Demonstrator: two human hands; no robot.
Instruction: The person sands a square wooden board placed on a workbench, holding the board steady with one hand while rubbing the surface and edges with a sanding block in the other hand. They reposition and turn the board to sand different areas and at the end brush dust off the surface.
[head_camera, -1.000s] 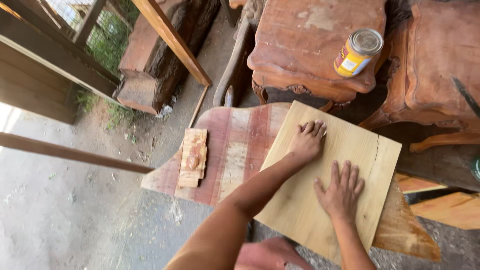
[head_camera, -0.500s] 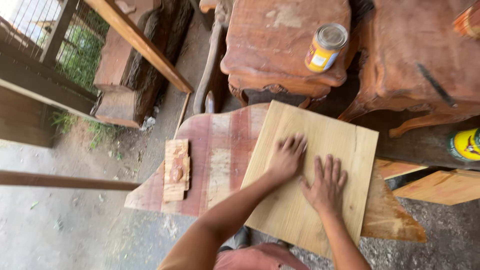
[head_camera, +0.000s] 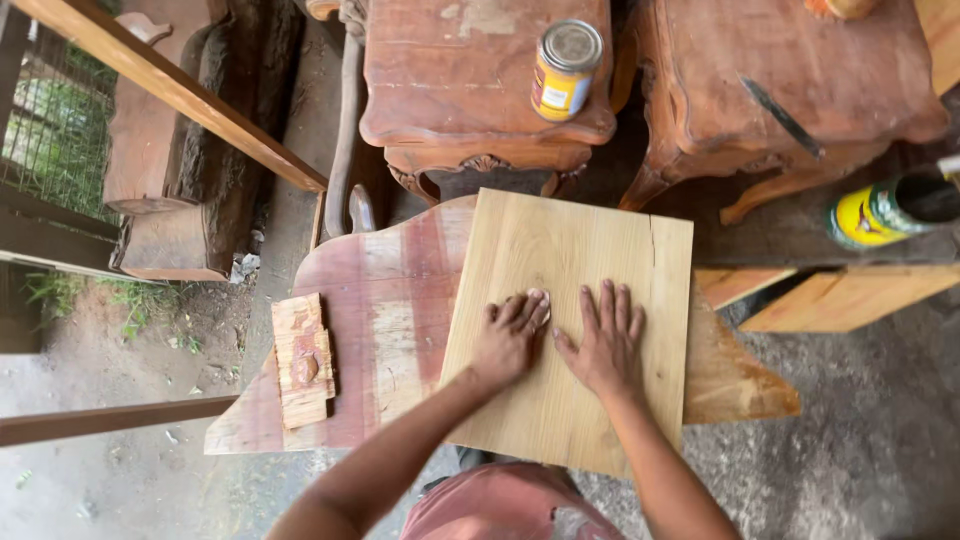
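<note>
Pale board (head_camera: 560, 300) under two flat hands; one tin (head_camera: 566, 70).

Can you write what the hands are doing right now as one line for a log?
left hand: pressing small pad on pale board | right hand: flat on pale board | board: lies on reddish slab

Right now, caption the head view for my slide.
Left hand and right hand press flat on a pale wooden board lying across a reddish workpiece.
</note>
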